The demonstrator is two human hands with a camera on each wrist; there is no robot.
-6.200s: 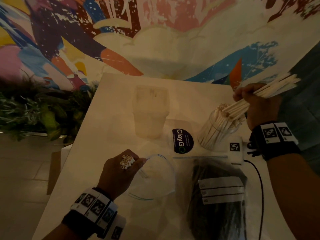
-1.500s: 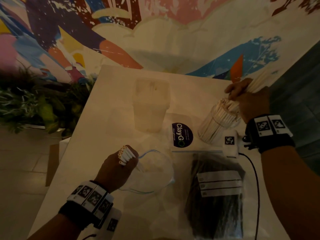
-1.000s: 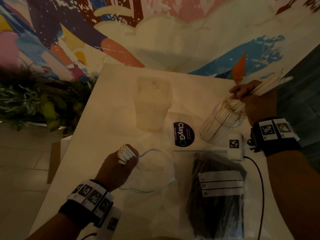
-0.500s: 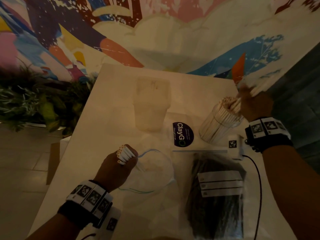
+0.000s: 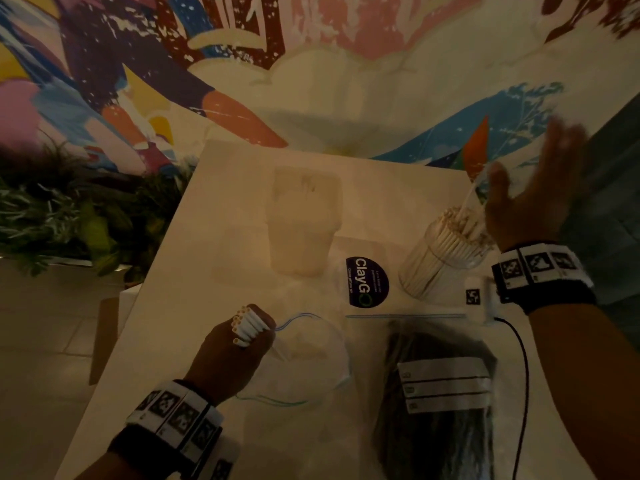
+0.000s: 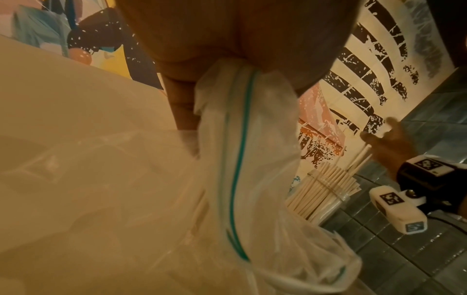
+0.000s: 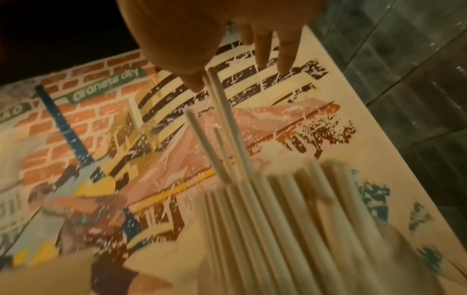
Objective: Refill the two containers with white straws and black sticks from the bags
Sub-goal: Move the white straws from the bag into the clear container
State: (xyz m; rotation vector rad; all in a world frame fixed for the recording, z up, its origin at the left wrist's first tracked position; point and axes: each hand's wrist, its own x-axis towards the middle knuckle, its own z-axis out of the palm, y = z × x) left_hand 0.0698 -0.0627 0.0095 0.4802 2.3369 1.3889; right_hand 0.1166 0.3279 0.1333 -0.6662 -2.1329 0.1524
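A clear round jar (image 5: 445, 261) packed with white straws (image 5: 462, 223) stands at the table's right side. My right hand (image 5: 533, 188) hovers just above and right of it, blurred, fingers spread straight; a few straws (image 7: 222, 127) stick up higher beneath its fingertips. My left hand (image 5: 239, 344) grips a small bundle of white straws (image 5: 246, 323) together with the mouth of a clear zip bag (image 5: 304, 362), seen close as the zip bag (image 6: 252, 179). A bag of black sticks (image 5: 436, 403) lies at the front right. A frosted square container (image 5: 304, 220) stands at the centre back.
A round dark "ClayGO" sticker (image 5: 367, 281) lies between the containers. A small white tagged device (image 5: 476, 299) with a black cable (image 5: 521, 375) sits beside the jar. Plants (image 5: 69, 220) border the table's left edge, a painted mural wall behind.
My right hand has let go of the handful of straws it held over the jar and now has its fingers spread. The left hand has stayed in place with its bundle.
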